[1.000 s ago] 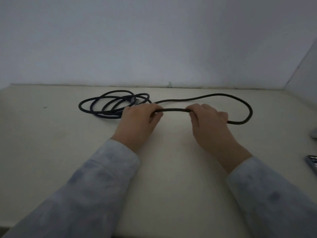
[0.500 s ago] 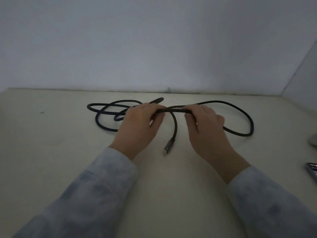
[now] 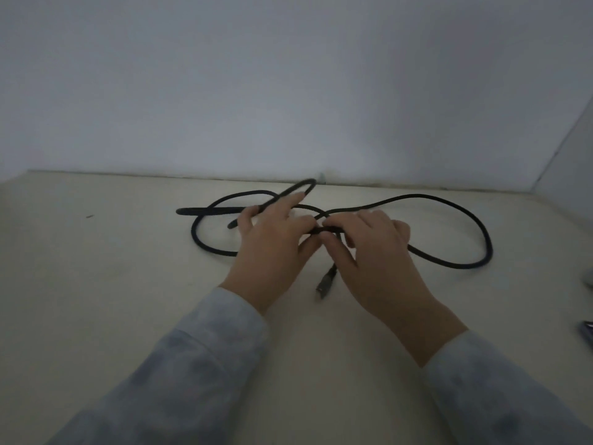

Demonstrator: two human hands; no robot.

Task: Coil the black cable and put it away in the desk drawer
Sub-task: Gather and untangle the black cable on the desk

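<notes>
The black cable lay on the pale desk top, close to the grey wall. It was not in a neat coil. One big loop spread out to the right. A smaller loop lay on the left, and a thin loop stuck up toward the wall.

Both hands met in the middle of the cable, almost touching each other. The left hand pinched the cable between its thumb and bent fingers. Its pointing finger was stretched out straight along the thin loop. The right hand had its fingers curled down over the cable, with its thumb under it, so it held the cable too.

One end of the cable hung down between the two hands. Its little metal plug touched the desk top.

Both arms wore light grey sleeves.

Two small things sat at the right edge of the desk top. They were cut off, so I could not tell what they were.
</notes>
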